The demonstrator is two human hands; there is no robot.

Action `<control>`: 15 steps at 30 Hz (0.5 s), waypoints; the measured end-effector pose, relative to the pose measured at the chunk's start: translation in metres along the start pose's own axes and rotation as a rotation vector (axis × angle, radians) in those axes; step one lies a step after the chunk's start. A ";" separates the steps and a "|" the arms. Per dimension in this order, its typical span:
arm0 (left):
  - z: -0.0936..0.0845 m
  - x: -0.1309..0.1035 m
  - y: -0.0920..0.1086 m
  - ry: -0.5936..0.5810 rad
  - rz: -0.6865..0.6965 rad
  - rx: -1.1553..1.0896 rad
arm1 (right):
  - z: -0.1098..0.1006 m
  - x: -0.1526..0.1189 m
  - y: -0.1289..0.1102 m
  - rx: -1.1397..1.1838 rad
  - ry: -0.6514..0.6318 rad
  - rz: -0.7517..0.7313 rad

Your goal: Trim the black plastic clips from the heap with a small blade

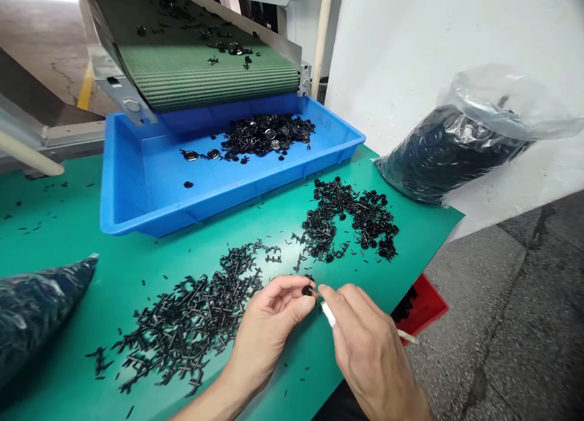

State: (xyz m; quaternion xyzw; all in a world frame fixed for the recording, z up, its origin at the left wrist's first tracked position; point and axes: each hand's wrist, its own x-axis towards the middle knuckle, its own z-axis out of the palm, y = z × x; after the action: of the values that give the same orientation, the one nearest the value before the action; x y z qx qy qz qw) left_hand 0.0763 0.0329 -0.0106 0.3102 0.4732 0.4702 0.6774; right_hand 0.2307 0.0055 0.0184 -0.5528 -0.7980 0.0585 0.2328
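My left hand (pixel 274 314) pinches a small round black plastic part (pixel 307 290) between thumb and forefinger. Right against it, the fingertips of my right hand (pixel 360 330) are pressed together, and whatever they grip is mostly hidden. Something white (pixel 328 315), either a wrap or part of a tool, shows by the right thumb. Beyond that hand a pale stick end (pixel 408 337) pokes out; I cannot tell if the hand holds it. Left of my hands spreads a heap of black branched plastic bits (pixel 196 311). Past them lies a pile of small round black parts (pixel 351 217).
A blue tray (pixel 237 205) with black parts sits under a green conveyor belt (pixel 214 74). Filled clear bags stand at the right (pixel 456 147) and left (pixel 41 311). A red bin (pixel 429 311) is below the green table's (pixel 406 269) right edge.
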 end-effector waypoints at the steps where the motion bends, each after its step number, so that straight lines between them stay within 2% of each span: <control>1: 0.000 0.000 0.000 -0.005 -0.003 -0.002 | 0.000 0.000 0.000 0.000 0.002 -0.002; 15: -0.001 -0.001 0.001 -0.013 0.005 0.037 | -0.001 -0.003 -0.002 0.028 -0.004 0.013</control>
State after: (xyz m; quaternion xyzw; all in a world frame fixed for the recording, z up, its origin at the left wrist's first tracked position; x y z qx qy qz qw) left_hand 0.0750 0.0326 -0.0103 0.3268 0.4765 0.4612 0.6733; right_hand 0.2303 0.0020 0.0187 -0.5545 -0.7940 0.0721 0.2385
